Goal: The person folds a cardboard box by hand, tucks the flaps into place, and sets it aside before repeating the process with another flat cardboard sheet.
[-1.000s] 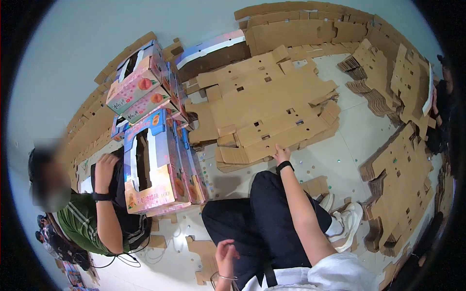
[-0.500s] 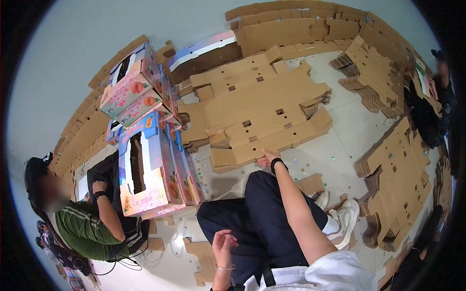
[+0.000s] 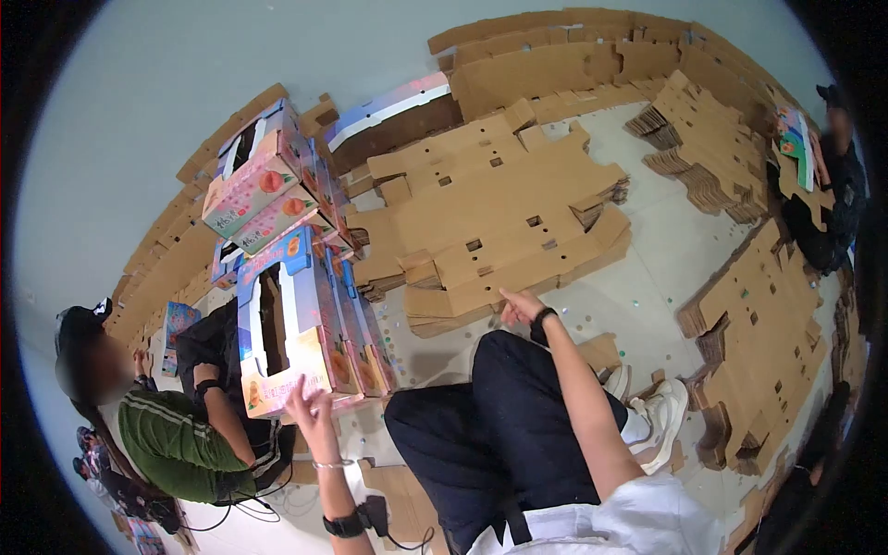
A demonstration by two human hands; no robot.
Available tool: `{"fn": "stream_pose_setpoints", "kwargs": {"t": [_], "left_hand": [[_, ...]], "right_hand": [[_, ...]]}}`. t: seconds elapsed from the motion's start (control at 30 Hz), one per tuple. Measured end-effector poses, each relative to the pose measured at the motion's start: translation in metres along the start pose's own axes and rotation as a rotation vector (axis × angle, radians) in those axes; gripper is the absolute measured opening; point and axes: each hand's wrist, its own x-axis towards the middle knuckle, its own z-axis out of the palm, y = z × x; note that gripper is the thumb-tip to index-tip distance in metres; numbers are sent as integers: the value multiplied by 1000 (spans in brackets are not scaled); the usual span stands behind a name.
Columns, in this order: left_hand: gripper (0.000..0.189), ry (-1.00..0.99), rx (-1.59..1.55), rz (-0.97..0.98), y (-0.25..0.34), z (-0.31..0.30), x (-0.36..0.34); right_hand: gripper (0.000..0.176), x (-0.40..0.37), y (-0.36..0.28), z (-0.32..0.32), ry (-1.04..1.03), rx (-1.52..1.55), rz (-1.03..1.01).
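Pointing with a straight index finger, we have our right hand [image 3: 524, 306] at the near edge of a low stack of flat brown cardboard blanks with cut holes and folded side tabs [image 3: 499, 203]. Our thumb is parted from that finger and the other fingers curl loosely; whether the fingertip touches the cardboard, we cannot tell. A black wristband [image 3: 542, 326] circles this wrist. The stack lies flat on the pale tiled floor [image 3: 652, 268], just beyond our dark trousers [image 3: 490, 425].

Our left hand [image 3: 310, 412] is raised with its fingers spread and slightly bent, holding nothing. It overlaps the lower end of a blue, white and pink printed carton with a long cut-out opening [image 3: 305, 324], and we cannot tell whether they touch. A thin silver bangle [image 3: 333, 464] and a black strap [image 3: 344, 525] sit on this arm.

Behind that carton, more pink printed cartons with peach pictures [image 3: 268, 180] are piled up. A person in a green top with white stripes [image 3: 176, 435] sits beside the cartons, to our left. On our right, further piles of brown cardboard [image 3: 763, 342] lie on the floor, and another person in dark clothes [image 3: 837, 199] is near them.
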Motion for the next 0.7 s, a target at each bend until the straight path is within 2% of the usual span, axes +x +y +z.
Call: {"fn": "stream_pose_setpoints", "kwargs": {"t": [0.03,0.07,0.13,0.2,0.27,0.33,0.4,0.43,0.47,0.53,0.57,0.6,0.63,0.67,0.7], "left_hand": [[48,8,-6,2,-9,-3,16],[51,47,179,73,-21,-7,31],[57,99,556,233,-40,-7,57],[56,-114,860,213,-86,-2,100],[54,-72,892,152,-71,5,101],[54,-28,912,92,-57,9,108],[57,-72,907,-85,-53,5,113],[59,61,865,-6,-61,4,117],[59,65,863,-6,-68,-4,122],[55,-247,485,-288,-32,-22,126],[47,-317,411,-246,27,-23,98],[42,-437,233,-112,52,-27,75],[43,-413,175,-179,70,-29,40],[50,-595,342,-275,146,-30,3],[56,-712,371,-354,148,-36,-28]], "right_hand": [[60,-47,-19,2,-100,-23,-142],[59,-93,-33,3,-201,-49,-278],[51,-160,-37,9,-296,-37,-380],[40,-233,-21,15,-384,-148,-442],[32,-267,-6,22,-461,-293,-362],[35,-286,18,24,-610,-398,-328],[37,-295,37,18,-638,-517,-313],[36,-299,37,19,-581,-461,-313],[36,-302,32,21,-581,-464,-315],[35,-306,13,22,-321,-524,-495],[35,-307,4,23,-272,-509,-479],[35,-305,-4,21,-262,-508,-485],[34,-302,-14,23,-242,-393,-503],[34,-299,-21,27,-222,-276,-521],[33,-291,-22,29,-179,-180,-571]]}}
